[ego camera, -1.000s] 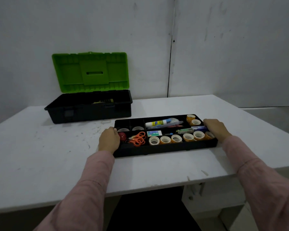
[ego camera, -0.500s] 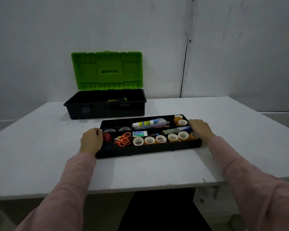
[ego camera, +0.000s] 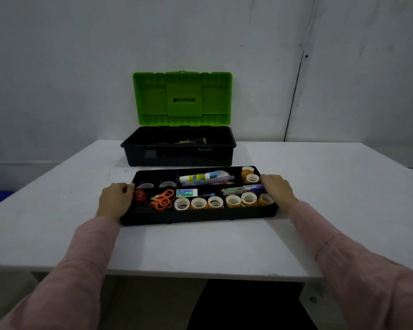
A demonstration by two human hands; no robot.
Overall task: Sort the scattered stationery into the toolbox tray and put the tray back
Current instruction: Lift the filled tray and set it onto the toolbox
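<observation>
A black toolbox tray point(ego camera: 196, 216) lies on the white table, just in front of the open toolbox point(ego camera: 179, 156). My left hand point(ego camera: 116, 200) grips the tray's left end and my right hand point(ego camera: 277, 189) grips its right end. Inside the tray are orange scissors point(ego camera: 163, 198), a red ball point(ego camera: 139, 195), a row of several tape rolls point(ego camera: 215, 202), a glue bottle point(ego camera: 196, 178), a small white box point(ego camera: 187, 192) and pens. The toolbox has a black base and a green lid point(ego camera: 181, 98) standing upright.
The white table point(ego camera: 200, 246) reaches to a grey wall behind the toolbox. Some small yellow-black item point(ego camera: 193, 141) lies inside the toolbox base. The table's front edge is near me, with dark space under it.
The view has swung so toolbox and tray now sit centred. Both hands keep their grip on the tray's ends; the tray looks closer to the toolbox.
</observation>
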